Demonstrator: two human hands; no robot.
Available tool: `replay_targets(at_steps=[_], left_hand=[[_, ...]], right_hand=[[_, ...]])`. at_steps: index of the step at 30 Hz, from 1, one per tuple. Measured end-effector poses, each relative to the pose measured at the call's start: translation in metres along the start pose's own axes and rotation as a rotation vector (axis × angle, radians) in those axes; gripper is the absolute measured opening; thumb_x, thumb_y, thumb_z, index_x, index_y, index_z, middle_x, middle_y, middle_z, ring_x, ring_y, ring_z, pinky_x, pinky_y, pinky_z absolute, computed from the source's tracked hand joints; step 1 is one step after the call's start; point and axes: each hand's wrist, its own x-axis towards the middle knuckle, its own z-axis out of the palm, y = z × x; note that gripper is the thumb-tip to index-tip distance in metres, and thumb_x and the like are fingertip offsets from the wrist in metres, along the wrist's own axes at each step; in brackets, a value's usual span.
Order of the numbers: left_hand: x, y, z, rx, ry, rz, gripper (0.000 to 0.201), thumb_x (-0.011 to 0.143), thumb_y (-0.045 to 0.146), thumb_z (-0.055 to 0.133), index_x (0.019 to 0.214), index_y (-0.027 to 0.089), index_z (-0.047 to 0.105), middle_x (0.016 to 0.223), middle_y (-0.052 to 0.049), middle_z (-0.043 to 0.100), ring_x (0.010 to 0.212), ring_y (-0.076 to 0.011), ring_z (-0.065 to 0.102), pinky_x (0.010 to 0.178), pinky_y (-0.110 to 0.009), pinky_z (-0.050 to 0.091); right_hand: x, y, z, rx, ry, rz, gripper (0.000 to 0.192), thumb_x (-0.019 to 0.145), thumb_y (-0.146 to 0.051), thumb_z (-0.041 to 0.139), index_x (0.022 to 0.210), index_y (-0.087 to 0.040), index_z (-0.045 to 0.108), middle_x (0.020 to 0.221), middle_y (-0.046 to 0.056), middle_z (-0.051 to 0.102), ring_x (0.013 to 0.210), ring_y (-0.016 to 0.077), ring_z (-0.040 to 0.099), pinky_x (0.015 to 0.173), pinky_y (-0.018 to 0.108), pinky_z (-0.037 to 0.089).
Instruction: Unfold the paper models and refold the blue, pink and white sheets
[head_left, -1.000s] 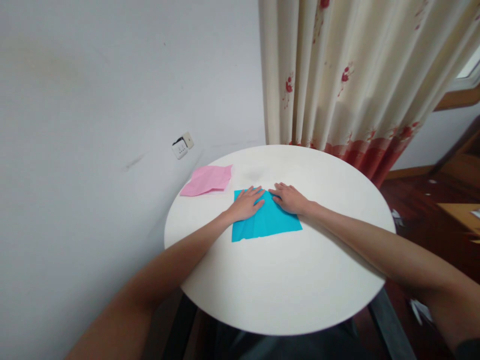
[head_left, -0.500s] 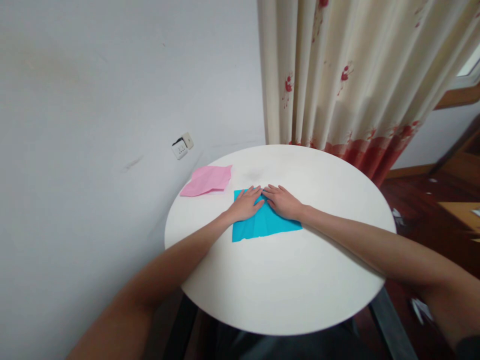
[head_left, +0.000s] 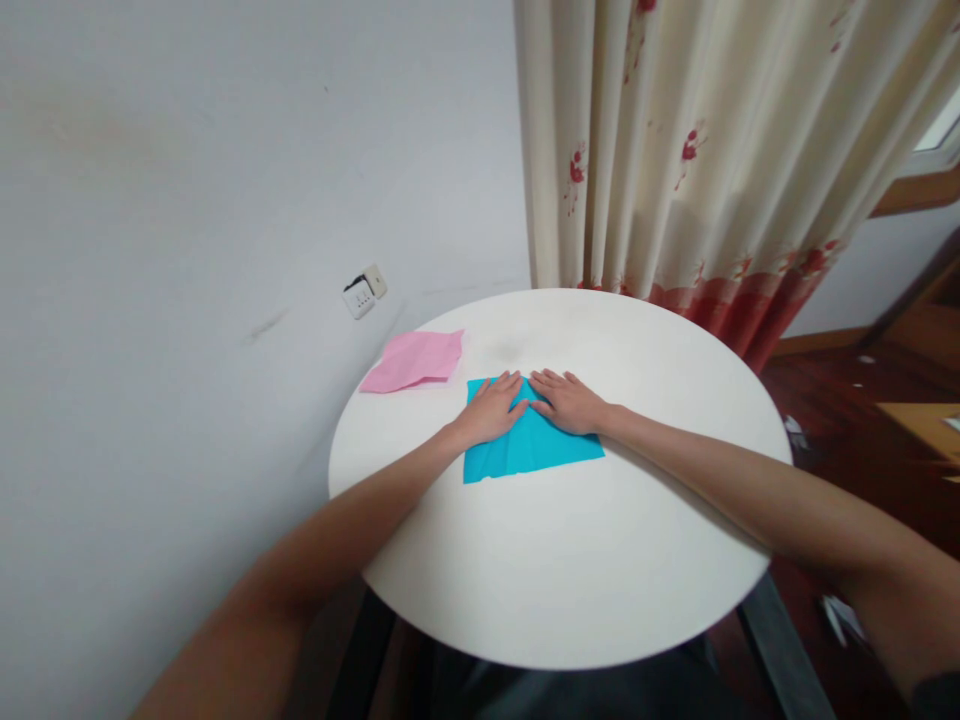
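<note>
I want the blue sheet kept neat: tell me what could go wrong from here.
The blue sheet shows faint creases near the left hand and right hand; pressing might set them. Its uneven near edge could tear if tugged. The pink sheet, near the edge of the table, might slip off if nudged.

Much of the upper half of a thin, bright blue, four-sided sheet (head_left: 534,455) was hidden beneath the bare left hand (head_left: 491,410) and bare right hand (head_left: 568,403), the cream, red-flowered fabric curtain (head_left: 679,100) was cut off by the top edge, and small whitish objects (head_left: 845,621) on the dark reddish floor (head_left: 829,395) were too blurred to identify.
</note>
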Motion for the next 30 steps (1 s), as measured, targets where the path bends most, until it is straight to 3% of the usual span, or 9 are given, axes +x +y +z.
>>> replay_targets(at_steps=[5,10,13,21,30], left_hand=[[-0.0008,0.003,-0.0012,0.011,-0.006,-0.004,0.062,0.105,0.044,0.033,0.156,0.009,0.035,0.165,-0.017,0.027,0.155,-0.0293,0.022,0.125,-0.05,0.018],[-0.0004,-0.0001,0.0002,-0.013,0.009,0.009,0.058,0.105,0.044,0.034,0.155,0.015,0.037,0.165,-0.013,0.029,0.155,-0.0286,0.023,0.125,-0.051,0.019],[0.0002,-0.0019,0.0011,-0.043,0.019,0.083,0.056,0.105,0.043,0.033,0.155,0.018,0.04,0.163,-0.009,0.034,0.154,-0.0262,0.026,0.126,-0.049,0.02],[-0.0033,0.0056,-0.0055,-0.077,0.012,0.175,0.052,0.104,0.036,0.035,0.151,0.015,0.047,0.161,-0.009,0.039,0.151,-0.0222,0.033,0.125,-0.037,0.026],[-0.0006,-0.0003,-0.0028,-0.018,-0.004,0.148,0.057,0.105,0.045,0.034,0.156,0.021,0.038,0.164,-0.007,0.033,0.153,-0.0249,0.027,0.125,-0.044,0.02]], right_hand=[[-0.0001,0.0031,-0.0012,-0.017,-0.013,0.059,0.063,0.106,-0.049,0.029,0.16,-0.017,0.033,0.166,0.013,0.027,0.153,0.0329,0.023,0.121,0.059,0.022],[0.0003,0.006,-0.0025,-0.033,-0.016,0.095,0.063,0.105,-0.049,0.03,0.159,-0.018,0.034,0.166,0.013,0.026,0.153,0.0342,0.023,0.121,0.059,0.023],[0.0011,0.0074,-0.0013,-0.031,-0.015,0.094,0.062,0.106,-0.049,0.03,0.16,-0.018,0.033,0.166,0.014,0.026,0.153,0.0343,0.023,0.121,0.059,0.023],[0.0006,0.0089,-0.0002,-0.019,0.008,0.087,0.062,0.106,-0.05,0.027,0.158,-0.017,0.036,0.166,0.013,0.027,0.152,0.0335,0.025,0.12,0.058,0.025],[0.0009,0.0095,-0.0004,-0.03,0.004,0.079,0.061,0.106,-0.049,0.03,0.159,-0.018,0.035,0.166,0.014,0.028,0.152,0.0336,0.026,0.12,0.058,0.025]])
